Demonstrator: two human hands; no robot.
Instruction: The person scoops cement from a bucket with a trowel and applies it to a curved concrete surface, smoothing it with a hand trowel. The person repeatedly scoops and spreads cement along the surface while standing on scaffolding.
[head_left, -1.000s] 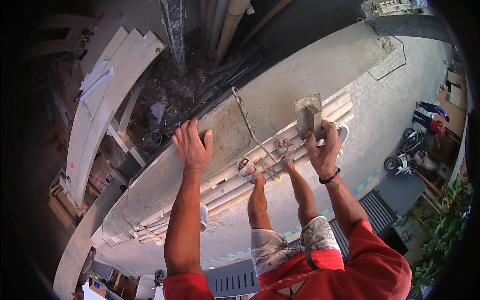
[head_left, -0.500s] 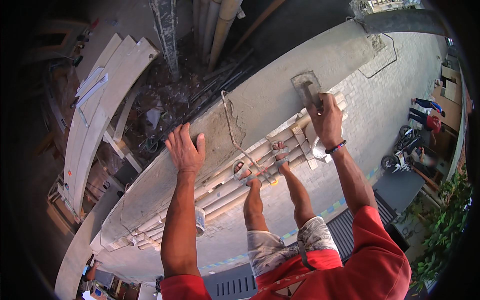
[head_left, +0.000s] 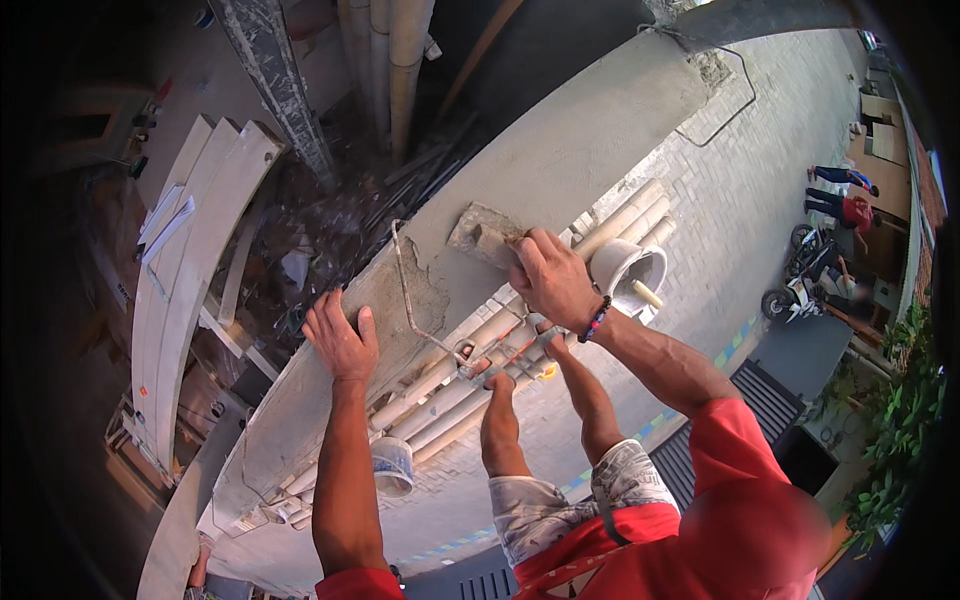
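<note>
My right hand (head_left: pixel 555 280) is closed round the handle of a plastering trowel (head_left: pixel 472 228). The trowel's flat grey blade lies against the cement-coated top of a long wall (head_left: pixel 570 140). My left hand (head_left: pixel 342 340) rests on the wall's far edge, fingers outstretched and holding nothing. Between the two hands a bent metal rod (head_left: pixel 405 285) sticks out over a rough, darker patch of cement. The face of the blade is hidden against the surface.
My feet stand on bamboo poles (head_left: pixel 435 432) beside the wall, high above paving. A white bucket (head_left: pixel 612 262) and another bucket (head_left: pixel 395 470) hang by the poles. Curved pale boards (head_left: pixel 200 260) lean at left. People and a motorcycle (head_left: pixel 795 300) are below right.
My right hand has drawn the trowel leftward and nearer along the wall top, toward the bent rod. The view has shifted slightly; my left hand stays on the edge.
</note>
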